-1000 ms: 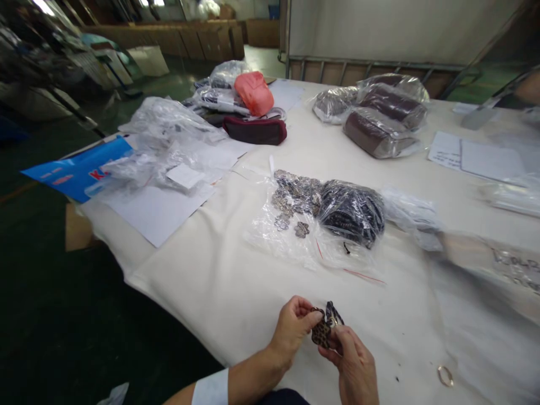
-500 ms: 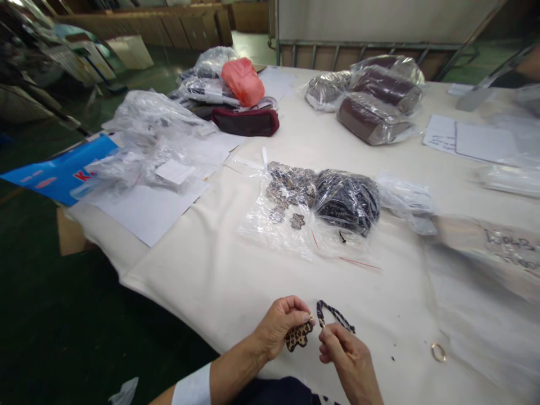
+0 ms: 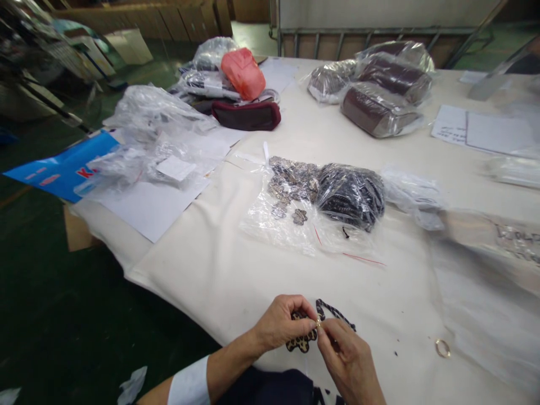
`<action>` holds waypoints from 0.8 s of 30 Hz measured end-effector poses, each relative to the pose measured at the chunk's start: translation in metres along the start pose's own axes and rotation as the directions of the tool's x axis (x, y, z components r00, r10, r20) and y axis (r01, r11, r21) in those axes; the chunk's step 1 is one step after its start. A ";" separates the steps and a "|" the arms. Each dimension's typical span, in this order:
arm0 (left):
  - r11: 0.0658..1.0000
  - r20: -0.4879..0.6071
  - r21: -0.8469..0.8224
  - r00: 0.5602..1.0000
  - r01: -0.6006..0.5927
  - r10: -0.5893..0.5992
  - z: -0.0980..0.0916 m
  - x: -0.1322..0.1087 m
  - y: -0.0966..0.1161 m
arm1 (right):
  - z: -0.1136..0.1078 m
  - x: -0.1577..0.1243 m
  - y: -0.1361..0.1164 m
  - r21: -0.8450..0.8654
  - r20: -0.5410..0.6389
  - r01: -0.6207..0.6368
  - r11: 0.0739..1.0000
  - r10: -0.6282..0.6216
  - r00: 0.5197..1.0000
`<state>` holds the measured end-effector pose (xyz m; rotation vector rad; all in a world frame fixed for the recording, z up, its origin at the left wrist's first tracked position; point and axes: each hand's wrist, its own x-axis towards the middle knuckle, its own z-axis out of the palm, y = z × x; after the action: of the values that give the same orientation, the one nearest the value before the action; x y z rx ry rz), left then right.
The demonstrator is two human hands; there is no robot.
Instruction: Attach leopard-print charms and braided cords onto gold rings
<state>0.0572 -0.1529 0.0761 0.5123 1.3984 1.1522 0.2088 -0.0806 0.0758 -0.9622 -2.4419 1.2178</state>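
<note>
Between thumb and fingers, my left hand (image 3: 282, 322) pinches a leopard-print flower-shaped charm (image 3: 302, 341) near its top. My right hand (image 3: 348, 351) is closed on the metal end of a black-and-tan braided cord loop (image 3: 336, 311). The fingertips of both hands meet at a small gold-coloured metal fitting (image 3: 318, 323); whether it is linked to both pieces is hidden. On the table to the right lies a gold ring (image 3: 442, 348). Beyond the hands, a clear plastic bag (image 3: 278, 239) has several similar charms (image 3: 293, 180) on it, beside a bagged bundle of black cords (image 3: 350, 194).
A white-covered table (image 3: 202, 270) spans the view. Plastic wrapping (image 3: 156, 118), paper (image 3: 143, 211) and a blue printed bag (image 3: 63, 166) lie at the left edge. Wrapped brown bags (image 3: 377, 109), a dark red pouch (image 3: 247, 116) and a red bundle (image 3: 242, 73) stand at the back.
My two hands have come together, so the cord's metal end now meets the top of the charm. The view has shifted slightly.
</note>
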 end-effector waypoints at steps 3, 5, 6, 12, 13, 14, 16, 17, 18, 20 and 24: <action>0.999 -0.004 0.036 1.000 -0.007 0.007 0.000 0.000 -0.001 | 0.001 0.000 -0.003 -0.012 0.015 0.012 1.000 -0.012 1.000; 0.996 -0.022 0.090 1.000 0.000 0.002 0.001 -0.002 -0.001 | 0.000 0.000 -0.005 -0.014 0.016 0.022 1.000 -0.022 1.000; 0.990 -0.035 0.140 0.999 -0.016 0.021 0.002 -0.002 0.000 | 0.000 0.000 -0.006 -0.006 0.019 0.024 1.000 -0.024 1.000; 0.869 0.043 0.397 0.951 -0.296 0.305 0.000 -0.003 0.003 | -0.010 0.005 -0.006 0.064 0.083 -0.025 0.998 0.020 0.996; 0.852 0.070 0.402 0.939 -0.336 0.337 -0.001 -0.003 0.003 | -0.012 0.006 -0.005 0.087 0.118 -0.065 0.994 0.055 0.992; 0.838 0.098 0.402 0.927 -0.370 0.362 -0.003 -0.003 0.004 | -0.014 0.006 -0.004 0.135 0.166 -0.136 0.981 0.113 0.980; 0.826 0.146 0.386 0.911 -0.411 0.385 -0.004 -0.003 0.004 | -0.017 0.005 -0.001 0.299 0.288 -0.338 0.893 0.253 0.924; 0.829 0.160 0.375 0.910 -0.414 0.382 -0.004 -0.003 0.005 | -0.017 0.003 0.000 0.392 0.345 -0.434 0.811 0.307 0.887; 0.835 0.167 0.365 0.912 -0.411 0.376 -0.003 -0.003 0.005 | -0.017 0.000 0.002 0.482 0.393 -0.505 0.716 0.338 0.855; 0.848 0.170 0.355 0.919 -0.393 0.355 0.001 -0.002 0.005 | -0.018 -0.006 0.005 0.622 0.442 -0.571 0.536 0.362 0.821; 0.793 0.231 0.453 0.912 -0.408 0.338 0.011 0.005 0.003 | -0.022 -0.016 0.009 0.577 0.397 -0.556 0.598 0.390 0.831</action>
<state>0.0652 -0.1441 0.0779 1.2648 1.5093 1.0306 0.2356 -0.0730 0.0835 -1.3120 -1.6073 2.3047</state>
